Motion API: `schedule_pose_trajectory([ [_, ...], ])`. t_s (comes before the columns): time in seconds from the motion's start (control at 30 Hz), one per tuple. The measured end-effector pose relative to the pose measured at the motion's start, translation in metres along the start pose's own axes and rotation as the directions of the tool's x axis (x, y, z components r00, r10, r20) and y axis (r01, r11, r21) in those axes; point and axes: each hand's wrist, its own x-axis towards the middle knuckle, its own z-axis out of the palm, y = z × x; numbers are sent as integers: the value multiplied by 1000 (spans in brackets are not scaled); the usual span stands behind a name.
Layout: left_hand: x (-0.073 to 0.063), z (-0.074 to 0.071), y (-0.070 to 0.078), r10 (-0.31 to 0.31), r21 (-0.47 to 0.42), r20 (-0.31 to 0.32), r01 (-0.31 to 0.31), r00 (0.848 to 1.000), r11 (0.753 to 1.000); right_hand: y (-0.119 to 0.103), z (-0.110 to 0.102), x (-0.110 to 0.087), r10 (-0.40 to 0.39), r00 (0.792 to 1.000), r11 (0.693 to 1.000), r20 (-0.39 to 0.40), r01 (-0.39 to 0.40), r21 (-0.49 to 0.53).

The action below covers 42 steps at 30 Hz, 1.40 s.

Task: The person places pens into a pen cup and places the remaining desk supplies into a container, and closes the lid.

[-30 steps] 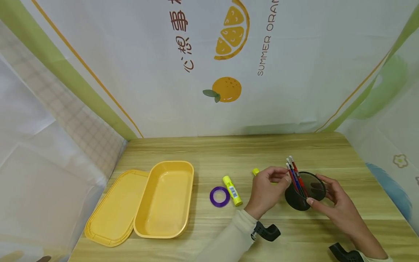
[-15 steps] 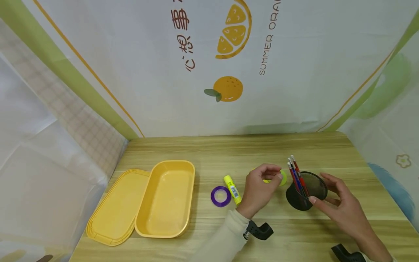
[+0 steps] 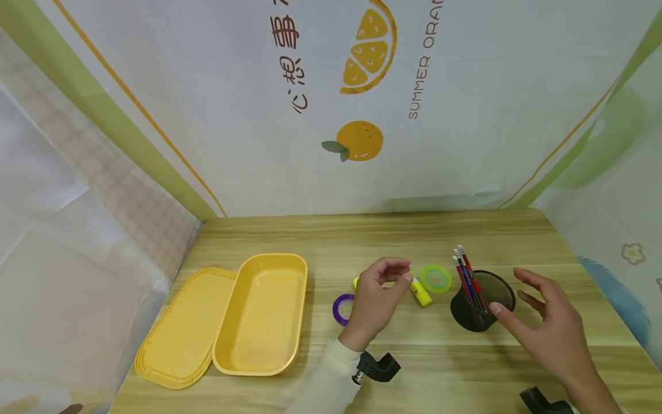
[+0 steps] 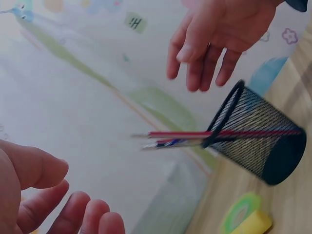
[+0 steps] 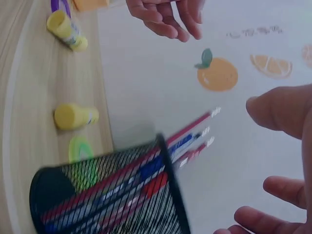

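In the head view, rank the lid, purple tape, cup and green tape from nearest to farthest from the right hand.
1. Cup: just left of the right hand.
2. Green tape: further left.
3. Purple tape: left again, partly hidden.
4. Lid: far left.

Head view: from above the table [image 3: 439, 379], facing forward and down; farthest of the three. Left wrist view: low, tilted, near the mesh cup [image 4: 263, 148], right of frame. Right wrist view: tilted, nearer still, cup lower left. Both wrist views share the cup.
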Motion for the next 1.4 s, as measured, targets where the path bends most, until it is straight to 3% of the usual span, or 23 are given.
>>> schedule_pose_trajectory([
  [0.27,-18,-37,11,-40,77,-38,43,998,996,-30,10,-5,-199,974,977,-109,206,53],
  [0.43,-32,-60,18,-61,124,-48,66,997,990,-44,19,-6,-267,962,955,-49,271,122],
  [0.7,-50,-98,25,-86,187,-140,112,986,976,-50,48,-1,-296,953,937,66,277,213],
  [0.93,-62,-129,31,-90,181,-229,133,969,975,-48,83,6,-259,953,933,158,204,296],
  [1.13,-73,-160,33,-135,226,-286,204,949,953,-48,107,10,-268,938,925,220,187,332],
  [1.4,-87,-195,38,-178,257,-350,277,920,926,-55,123,13,-251,928,923,275,145,356],
])
